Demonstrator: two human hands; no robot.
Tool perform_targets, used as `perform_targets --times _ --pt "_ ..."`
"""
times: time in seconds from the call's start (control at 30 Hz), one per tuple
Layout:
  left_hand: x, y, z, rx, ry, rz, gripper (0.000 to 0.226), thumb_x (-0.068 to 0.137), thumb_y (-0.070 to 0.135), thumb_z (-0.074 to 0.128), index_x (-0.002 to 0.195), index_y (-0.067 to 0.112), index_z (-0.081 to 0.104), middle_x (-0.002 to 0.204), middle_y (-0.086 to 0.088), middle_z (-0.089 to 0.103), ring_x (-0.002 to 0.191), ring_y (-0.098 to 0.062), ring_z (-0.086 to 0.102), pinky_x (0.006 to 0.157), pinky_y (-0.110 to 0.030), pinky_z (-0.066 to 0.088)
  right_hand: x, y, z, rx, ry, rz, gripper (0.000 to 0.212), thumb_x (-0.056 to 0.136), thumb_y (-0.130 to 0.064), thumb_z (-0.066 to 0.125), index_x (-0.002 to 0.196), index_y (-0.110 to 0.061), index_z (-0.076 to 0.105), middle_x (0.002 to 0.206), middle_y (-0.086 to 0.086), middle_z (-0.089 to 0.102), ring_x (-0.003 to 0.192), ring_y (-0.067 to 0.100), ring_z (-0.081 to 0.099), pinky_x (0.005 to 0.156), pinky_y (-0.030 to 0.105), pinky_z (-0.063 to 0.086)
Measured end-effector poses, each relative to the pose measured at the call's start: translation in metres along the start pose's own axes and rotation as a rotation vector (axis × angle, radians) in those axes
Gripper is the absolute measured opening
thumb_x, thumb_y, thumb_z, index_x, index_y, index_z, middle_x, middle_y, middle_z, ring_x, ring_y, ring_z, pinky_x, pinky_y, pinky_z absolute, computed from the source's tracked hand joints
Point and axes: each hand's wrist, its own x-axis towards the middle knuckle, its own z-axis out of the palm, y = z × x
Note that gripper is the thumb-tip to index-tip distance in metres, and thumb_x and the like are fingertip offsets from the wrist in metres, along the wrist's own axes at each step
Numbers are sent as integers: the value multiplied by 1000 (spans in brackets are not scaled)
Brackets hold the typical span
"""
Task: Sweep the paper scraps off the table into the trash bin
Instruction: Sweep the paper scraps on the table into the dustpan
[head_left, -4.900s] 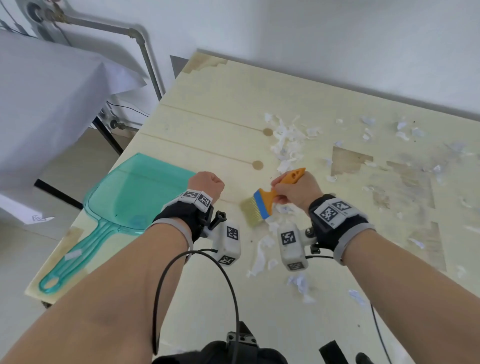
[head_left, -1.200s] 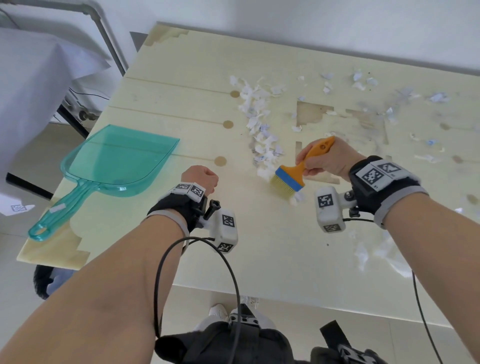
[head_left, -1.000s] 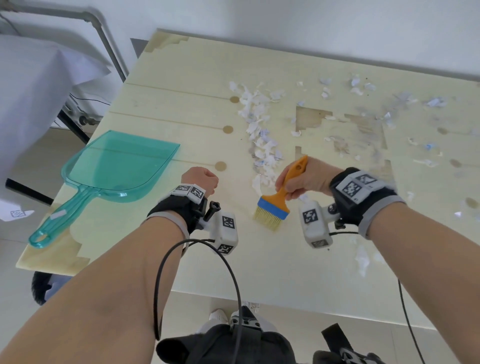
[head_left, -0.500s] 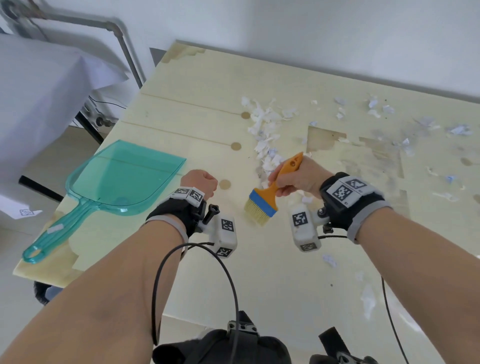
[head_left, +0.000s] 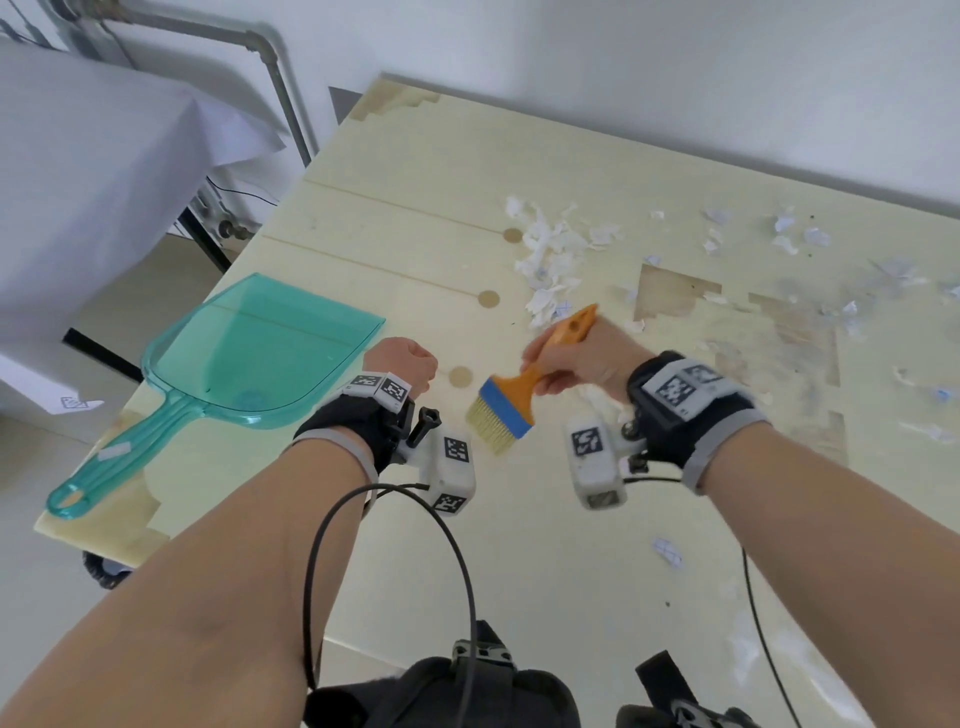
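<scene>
My right hand (head_left: 576, 358) grips the orange handle of a small brush (head_left: 524, 387) with a blue band and pale bristles, held tilted with the bristles down and to the left, near the table surface. A heap of white paper scraps (head_left: 550, 260) lies just beyond the brush, and more scraps (head_left: 784, 234) are scattered toward the far right. My left hand (head_left: 402, 361) is curled into a fist on the table and holds nothing. A teal see-through dustpan (head_left: 249, 353) lies flat to its left, its handle pointing to the near left corner. No trash bin is in view.
The pale wooden table (head_left: 415, 171) has worn patches where the top layer is gone. A white-draped table (head_left: 93, 171) and a metal pipe (head_left: 275, 78) stand to the left. A stray scrap (head_left: 666, 551) lies near the front edge. Cables hang from my wrists.
My right hand has swung the brush from the right side leftward and toward me, past the near end of the scrap heap. The left fist stayed put. The head camera has shifted.
</scene>
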Motion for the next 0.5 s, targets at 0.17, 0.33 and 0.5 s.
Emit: perform_targets --times 0.17,0.33,0.5 --pt "0 -4 -2 10 16 -11 7 92 15 53 88 16 60 93 -4 68 77 -17 62 56 -19 44 8 12 3 -163 165 32 12 83 4 57 87 2 68 74 17 64 61 21 61 68 26 57" --pt "1 -1 -2 2 22 -6 8 92 16 53 93 15 62 94 -3 68 79 -16 63 58 -19 44 8 -3 -43 -138 410 -14 12 82 3 59 77 -5 67 75 20 65 57 21 61 63 25 56" --pt "3 4 0 -3 23 -6 9 93 15 53 93 15 62 93 -3 67 73 -14 61 53 -17 42 11 -8 -19 26 240 -40 12 81 6 61 75 -4 66 75 21 65 50 17 63 54 21 57"
